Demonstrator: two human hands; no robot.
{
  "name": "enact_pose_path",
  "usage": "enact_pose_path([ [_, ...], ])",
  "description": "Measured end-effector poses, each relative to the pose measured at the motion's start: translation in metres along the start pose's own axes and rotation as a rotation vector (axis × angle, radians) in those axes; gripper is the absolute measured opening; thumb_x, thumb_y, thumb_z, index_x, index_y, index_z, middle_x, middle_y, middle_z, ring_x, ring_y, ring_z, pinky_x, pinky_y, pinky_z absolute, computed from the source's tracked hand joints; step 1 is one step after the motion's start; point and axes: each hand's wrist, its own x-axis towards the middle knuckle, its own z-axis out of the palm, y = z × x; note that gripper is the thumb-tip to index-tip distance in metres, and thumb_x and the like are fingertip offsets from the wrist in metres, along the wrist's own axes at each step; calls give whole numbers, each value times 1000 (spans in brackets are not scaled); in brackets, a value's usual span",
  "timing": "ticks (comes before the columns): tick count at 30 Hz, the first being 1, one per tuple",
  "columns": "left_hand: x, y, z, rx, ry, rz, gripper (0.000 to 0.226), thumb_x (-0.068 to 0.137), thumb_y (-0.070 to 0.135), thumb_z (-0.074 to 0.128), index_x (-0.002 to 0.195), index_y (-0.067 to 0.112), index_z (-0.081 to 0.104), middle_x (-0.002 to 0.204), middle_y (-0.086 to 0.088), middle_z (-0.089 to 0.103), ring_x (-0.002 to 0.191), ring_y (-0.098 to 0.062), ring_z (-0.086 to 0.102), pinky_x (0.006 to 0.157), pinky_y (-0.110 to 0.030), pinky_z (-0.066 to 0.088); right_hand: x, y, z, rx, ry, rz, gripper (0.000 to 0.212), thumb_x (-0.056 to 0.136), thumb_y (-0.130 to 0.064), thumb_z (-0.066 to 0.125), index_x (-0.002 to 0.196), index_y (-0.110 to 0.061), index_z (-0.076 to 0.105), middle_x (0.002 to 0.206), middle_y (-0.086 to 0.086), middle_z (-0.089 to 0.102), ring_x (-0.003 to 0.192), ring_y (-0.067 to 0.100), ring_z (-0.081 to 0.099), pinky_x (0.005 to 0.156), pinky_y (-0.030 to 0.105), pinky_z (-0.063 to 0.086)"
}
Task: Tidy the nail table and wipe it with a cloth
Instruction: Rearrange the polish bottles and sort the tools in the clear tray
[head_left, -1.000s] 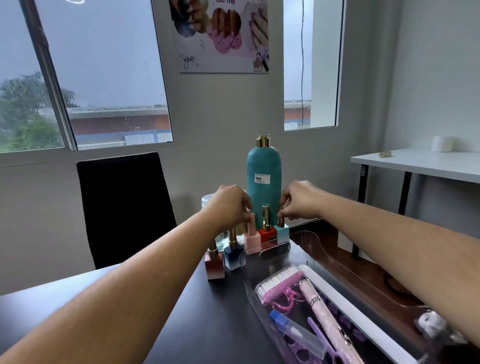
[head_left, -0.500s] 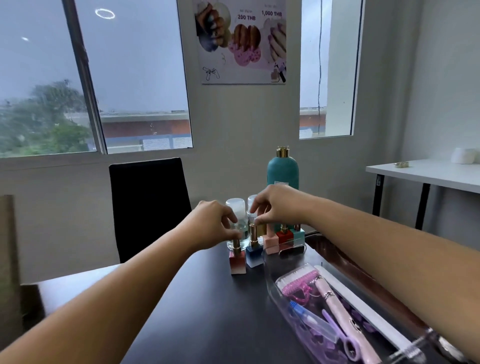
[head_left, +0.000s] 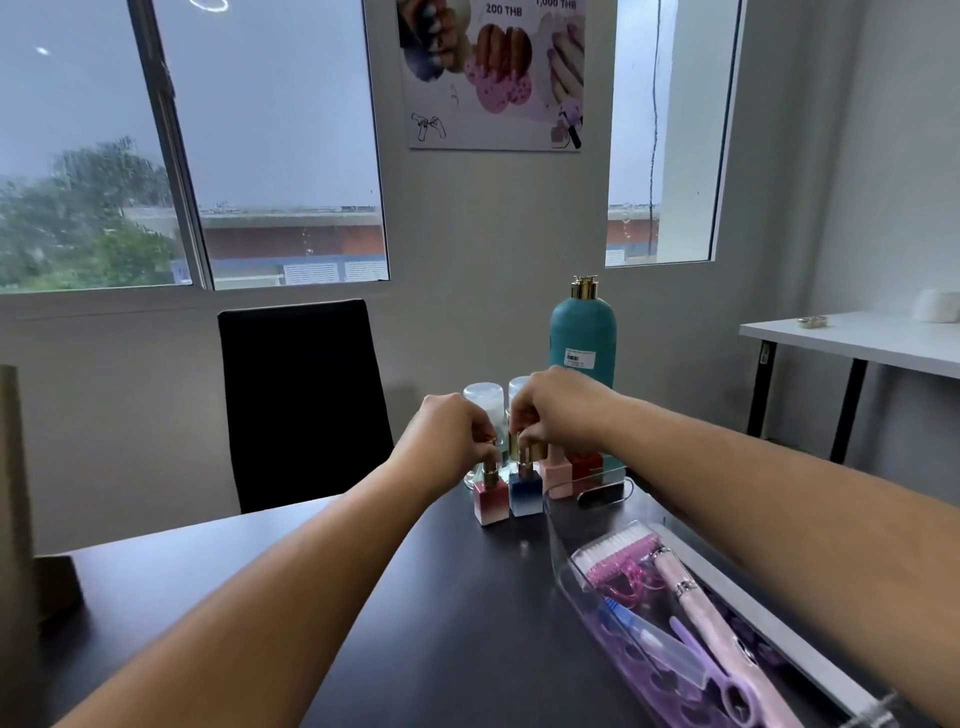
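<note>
A row of square nail polish bottles with gold caps stands at the far edge of the black table (head_left: 405, 613). My left hand (head_left: 449, 436) pinches the cap of the red-pink bottle (head_left: 491, 501). My right hand (head_left: 558, 410) pinches the cap of the blue bottle (head_left: 525, 493) beside it. A pale pink bottle (head_left: 557, 474) and a red bottle (head_left: 586, 465) stand to the right, behind a clear holder (head_left: 602, 483). No cloth is in view.
A tall teal pump bottle (head_left: 583, 338) and two clear jars (head_left: 483, 400) stand behind the row. A clear tray (head_left: 563, 577) at the right holds a pink brush, a pink tool and purple items. A black chair (head_left: 301, 400) faces me; a white table (head_left: 857, 340) stands right.
Both hands have shifted left along the row, from the pink and teal-based bottles to the red-pink and blue ones. The camera has tilted and swung a little.
</note>
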Motion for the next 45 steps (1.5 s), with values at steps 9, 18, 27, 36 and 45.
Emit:
enact_pose_path([
  [9,13,1,17,-15,53,-10,15,71,22,78,84,14,75,82,-1,72,78,-16,65,74,-28,51,8,12,6,-122,74,-37,14,83,-30,69,97,-28,70,94,-12,69,83,8,57,88,35,38],
  [18,15,1,20,-28,67,-13,15,70,23,79,84,16,75,80,0,72,75,-14,65,73,-25,51,6,17,11,-136,117,-64,14,84,-31,67,97,-29,69,96,-11,69,92,11,61,90,37,36],
  [27,15,-1,20,-41,66,-14,17,71,23,79,86,17,75,80,1,71,76,-13,65,72,-25,51,3,16,11,-108,126,-54,15,84,-29,66,99,-27,69,97,-11,69,91,11,61,90,37,37],
  [36,5,3,-11,-9,144,43,32,73,34,77,101,21,69,68,12,62,69,-7,60,71,-16,42,-11,14,-23,170,106,-25,21,83,-21,70,103,-15,69,97,-5,69,81,3,61,78,17,50],
  [45,-74,41,-3,-257,121,41,16,73,36,75,86,31,68,85,10,62,77,-3,59,67,-9,41,-116,22,-40,287,160,250,23,80,-37,71,101,-30,67,94,-18,60,89,3,55,75,19,41],
])
